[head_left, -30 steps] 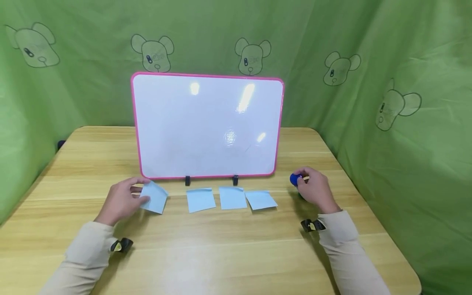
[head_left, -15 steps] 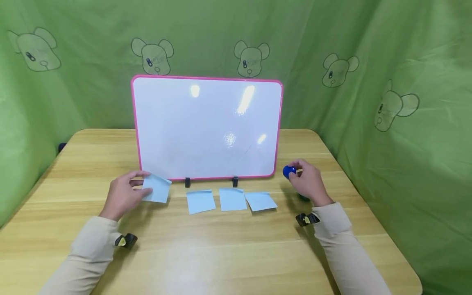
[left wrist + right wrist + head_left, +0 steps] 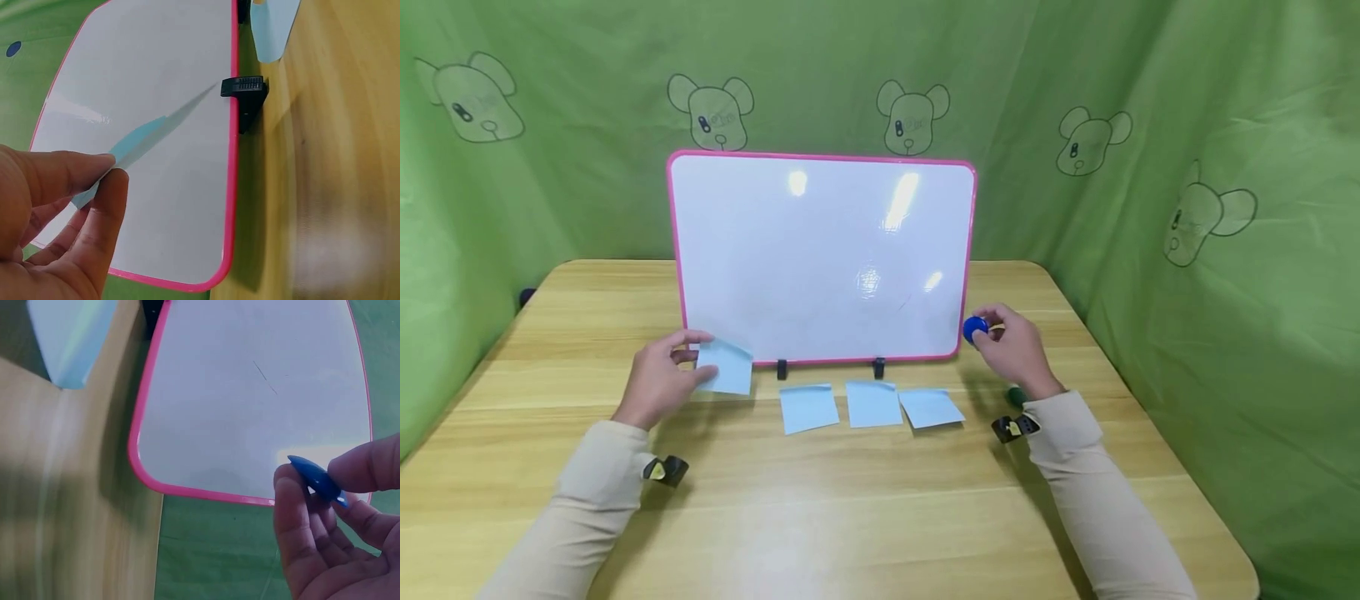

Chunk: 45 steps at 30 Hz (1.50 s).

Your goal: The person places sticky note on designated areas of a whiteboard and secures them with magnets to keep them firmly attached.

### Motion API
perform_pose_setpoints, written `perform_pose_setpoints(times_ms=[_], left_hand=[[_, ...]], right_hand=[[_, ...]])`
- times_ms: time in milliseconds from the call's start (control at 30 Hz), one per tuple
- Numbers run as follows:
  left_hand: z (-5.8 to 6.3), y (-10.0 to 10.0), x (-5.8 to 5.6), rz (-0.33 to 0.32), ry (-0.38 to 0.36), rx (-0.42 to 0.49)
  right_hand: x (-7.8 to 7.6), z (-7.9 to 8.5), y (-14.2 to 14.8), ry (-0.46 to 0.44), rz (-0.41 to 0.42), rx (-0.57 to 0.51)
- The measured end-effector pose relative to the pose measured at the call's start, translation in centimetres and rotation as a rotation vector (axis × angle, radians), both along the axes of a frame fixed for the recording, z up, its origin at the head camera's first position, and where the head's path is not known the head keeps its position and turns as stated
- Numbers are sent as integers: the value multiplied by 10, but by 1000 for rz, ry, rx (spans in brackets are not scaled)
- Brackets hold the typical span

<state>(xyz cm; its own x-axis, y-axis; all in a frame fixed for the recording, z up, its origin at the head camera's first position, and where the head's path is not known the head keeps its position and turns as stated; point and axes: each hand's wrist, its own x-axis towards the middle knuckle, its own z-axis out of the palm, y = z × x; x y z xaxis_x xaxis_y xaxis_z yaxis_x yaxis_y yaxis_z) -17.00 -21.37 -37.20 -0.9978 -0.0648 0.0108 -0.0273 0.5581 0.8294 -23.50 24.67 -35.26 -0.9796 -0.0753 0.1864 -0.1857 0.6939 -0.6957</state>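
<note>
My left hand (image 3: 658, 379) pinches a light blue sticky note (image 3: 727, 368) between thumb and fingers, in front of the lower left corner of a pink-framed whiteboard (image 3: 820, 258). Seen from the left wrist, that note (image 3: 140, 139) is nearly edge-on before the white surface; whether it touches the board I cannot tell. A round blue magnet (image 3: 975, 328) is pinched by my right hand (image 3: 1017, 354), just right of the board's lower right corner. The right wrist view shows the magnet (image 3: 317, 478) as a thin disc between thumb and fingertips.
Three more blue sticky notes lie in a row before the board: left (image 3: 808, 408), middle (image 3: 873, 403) and right (image 3: 931, 407). Black clips (image 3: 782, 369) support the board's lower edge. A green round object (image 3: 1017, 397) sits by my right wrist. Green curtain (image 3: 1000, 50) surrounds the wooden table (image 3: 820, 517).
My left hand has raised the sticky note slightly and shifted right, onto the board's corner area. The right hand has carried the magnet up and left toward the board, uncovering the green object.
</note>
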Motion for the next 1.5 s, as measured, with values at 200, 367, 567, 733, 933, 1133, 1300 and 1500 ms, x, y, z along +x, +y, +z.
perform_pose_setpoints(times_ms=[200,367,567,733,933,1133,1300,1500], left_hand=[[5,0,-5,-8,21,-3],[8,0,-10,-5,24,41],[13,1,-15,4,43,101],[17,1,-20,7,73,141],[19,3,-27,20,106,170],[19,6,-34,19,161,190],[20,9,-40,4,184,229],[24,13,-46,7,196,258]], right_hand=[[-10,4,-8,44,41,-59],[-18,5,-16,99,75,-82],[-27,8,-25,123,87,-89],[-34,11,-34,126,81,-89],[-41,16,-43,139,76,-124],[-45,18,-49,138,94,-148],[-48,19,-53,145,118,-172],[-51,22,-62,139,130,-177]])
